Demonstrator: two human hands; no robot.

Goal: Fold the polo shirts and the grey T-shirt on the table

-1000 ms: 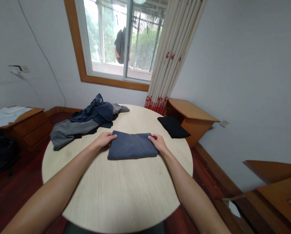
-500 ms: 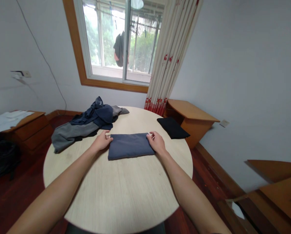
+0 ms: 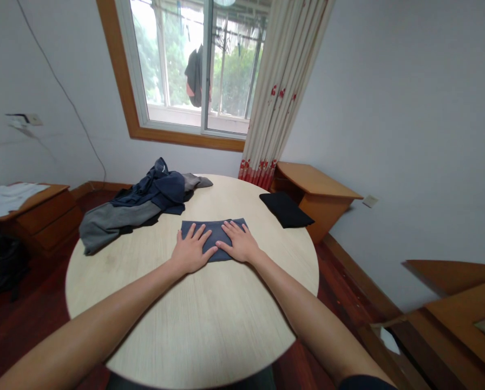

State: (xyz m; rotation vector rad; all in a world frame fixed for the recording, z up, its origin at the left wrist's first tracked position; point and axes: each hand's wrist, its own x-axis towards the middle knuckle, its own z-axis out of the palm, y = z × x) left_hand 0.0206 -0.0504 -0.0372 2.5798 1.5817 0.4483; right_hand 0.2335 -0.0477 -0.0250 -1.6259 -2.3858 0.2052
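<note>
A folded blue-grey cloth [image 3: 215, 230] lies on the round pale wooden table [image 3: 194, 319], a little beyond its middle. My left hand [image 3: 191, 250] rests flat on the cloth's left half with fingers spread. My right hand [image 3: 238, 243] lies flat on the right half, fingers stretched out. The two hands nearly touch and cover much of the cloth. Neither hand holds anything.
A heap of dark blue and grey clothes [image 3: 139, 203] lies at the table's far left. A folded black cloth [image 3: 285, 209] sits at the far right edge. Wooden cabinets stand to the left [image 3: 35, 214] and right [image 3: 318, 197]; a window and curtain [image 3: 281, 86] are behind.
Both hands left the cloth's side edges and came together on top of it, now pressed flat. The cloth looks shorter front to back than before.
</note>
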